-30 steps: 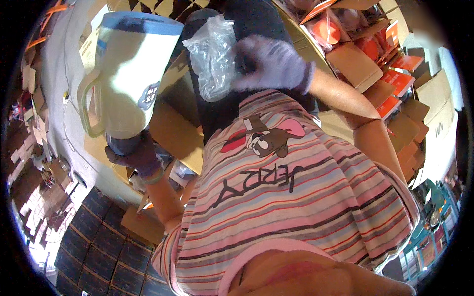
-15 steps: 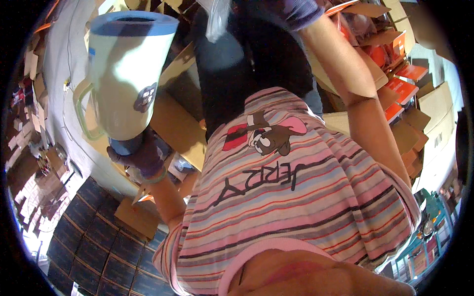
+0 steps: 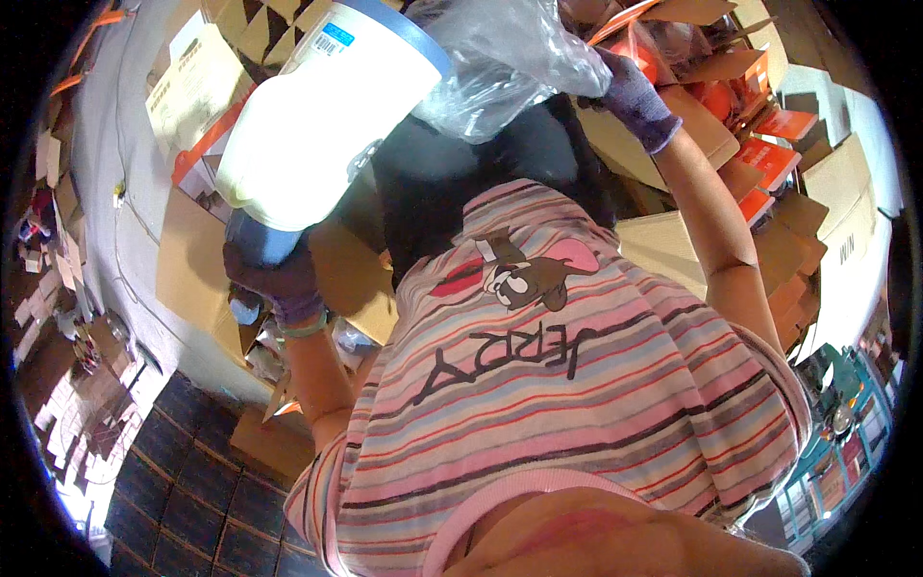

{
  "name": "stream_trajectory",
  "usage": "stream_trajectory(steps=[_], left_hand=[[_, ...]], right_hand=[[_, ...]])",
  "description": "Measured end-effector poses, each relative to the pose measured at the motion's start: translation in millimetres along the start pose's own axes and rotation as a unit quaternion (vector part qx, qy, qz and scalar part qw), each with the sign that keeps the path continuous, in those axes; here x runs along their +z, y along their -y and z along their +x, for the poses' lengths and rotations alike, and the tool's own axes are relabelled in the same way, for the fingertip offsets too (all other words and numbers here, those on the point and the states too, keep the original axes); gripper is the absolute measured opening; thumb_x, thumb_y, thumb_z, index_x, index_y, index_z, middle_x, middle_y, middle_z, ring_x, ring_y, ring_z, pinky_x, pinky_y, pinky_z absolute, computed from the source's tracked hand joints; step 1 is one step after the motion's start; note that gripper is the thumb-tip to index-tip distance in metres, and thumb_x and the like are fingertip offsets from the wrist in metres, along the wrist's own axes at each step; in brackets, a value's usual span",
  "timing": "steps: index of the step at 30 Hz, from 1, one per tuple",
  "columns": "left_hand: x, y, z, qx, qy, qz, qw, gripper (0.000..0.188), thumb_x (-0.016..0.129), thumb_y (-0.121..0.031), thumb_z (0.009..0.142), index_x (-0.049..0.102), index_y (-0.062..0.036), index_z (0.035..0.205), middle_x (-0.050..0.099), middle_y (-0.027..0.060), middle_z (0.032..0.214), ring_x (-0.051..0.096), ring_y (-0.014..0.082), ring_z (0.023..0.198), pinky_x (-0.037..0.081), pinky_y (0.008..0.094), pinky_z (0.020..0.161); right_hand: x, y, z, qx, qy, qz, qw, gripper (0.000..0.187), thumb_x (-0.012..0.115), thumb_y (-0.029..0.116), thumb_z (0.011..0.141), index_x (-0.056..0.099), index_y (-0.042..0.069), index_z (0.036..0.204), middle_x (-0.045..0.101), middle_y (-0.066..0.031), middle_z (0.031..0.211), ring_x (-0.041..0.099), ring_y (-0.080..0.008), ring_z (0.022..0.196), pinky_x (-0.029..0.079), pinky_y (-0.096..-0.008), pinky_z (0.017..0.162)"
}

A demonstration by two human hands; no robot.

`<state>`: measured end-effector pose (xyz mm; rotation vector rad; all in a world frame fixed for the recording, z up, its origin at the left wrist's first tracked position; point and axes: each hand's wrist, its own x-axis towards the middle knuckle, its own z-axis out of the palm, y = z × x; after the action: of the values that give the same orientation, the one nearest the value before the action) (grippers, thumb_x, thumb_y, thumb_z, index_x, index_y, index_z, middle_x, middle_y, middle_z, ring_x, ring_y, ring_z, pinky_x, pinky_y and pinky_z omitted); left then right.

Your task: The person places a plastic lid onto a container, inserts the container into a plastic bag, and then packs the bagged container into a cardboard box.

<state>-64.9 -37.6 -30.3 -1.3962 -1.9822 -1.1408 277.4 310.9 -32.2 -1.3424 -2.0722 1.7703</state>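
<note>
My left hand (image 3: 279, 288), in a dark purple glove, is closed around the blue base of a large white tumbler (image 3: 308, 125). The tumbler tilts so that its blue-rimmed top leans to the upper right. A small blue and white barcode sticker (image 3: 333, 38) shows near that rim. My right hand (image 3: 639, 106), gloved in purple, pinches the edge of a crumpled clear plastic bag (image 3: 510, 67). The bag spreads out beside the tumbler's top; whether the two touch I cannot tell. The tumbler's handle is out of sight.
Open cardboard boxes (image 3: 663, 245) crowd the right side, with orange cartons (image 3: 769, 163) and red plastic-wrapped items among them. On the left lie a cream carton (image 3: 200, 91) and a brown box (image 3: 197, 264). Dark stacked boxes (image 3: 183, 481) fill the lower left.
The tumbler has turned and tipped rightward, so its handle dropped from sight and its sticker faces me. My right hand came lower and nearer, and the bag spread out beside the tumbler's top.
</note>
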Motion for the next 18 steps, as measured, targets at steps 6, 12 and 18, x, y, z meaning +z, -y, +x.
stream_trajectory(steps=[6, 12, 18], left_hand=[[-2.4, -28.0, 40.8, -0.251, 0.092, -0.284, 0.921, 0.053, 0.08, -0.001, 0.068, 0.055, 0.0034, 0.115, 0.062, 0.0159, 0.114, 0.061, 0.0285, 0.103, 0.051, 0.043, 0.088], [-13.9, 25.2, -4.7, -0.023, 0.126, -0.089, 0.988, 0.041, 0.066, -0.007, 0.082, 0.057, 0.0039, 0.119, 0.062, 0.0165, 0.117, 0.06, 0.027, 0.105, 0.051, 0.0415, 0.088], [-60.6, 23.8, -36.4, -0.133, 0.247, -0.117, 0.953, 0.046, 0.065, -0.015, 0.083, 0.054, 0.0027, 0.124, 0.06, 0.0164, 0.121, 0.059, 0.0273, 0.107, 0.049, 0.0408, 0.09]], right_hand=[[-75.1, 39.0, 40.1, -0.25, -0.166, 0.141, 0.943, 0.023, 0.05, 0.013, 0.097, 0.061, 0.002, 0.114, 0.064, -0.0059, 0.097, 0.06, -0.0119, 0.082, 0.05, -0.0262, 0.071], [-4.8, 185.0, 66.7, -0.155, 0.005, 0.107, 0.982, 0.047, 0.051, 0.046, 0.097, 0.062, 0.005, 0.116, 0.064, -0.0032, 0.095, 0.058, -0.0109, 0.075, 0.046, -0.0218, 0.063], [46.9, 170.4, 127.9, -0.236, 0.068, -0.056, 0.968, 0.04, 0.054, 0.04, 0.095, 0.062, 0.005, 0.112, 0.065, -0.0048, 0.096, 0.059, -0.0144, 0.078, 0.047, -0.0254, 0.067]])
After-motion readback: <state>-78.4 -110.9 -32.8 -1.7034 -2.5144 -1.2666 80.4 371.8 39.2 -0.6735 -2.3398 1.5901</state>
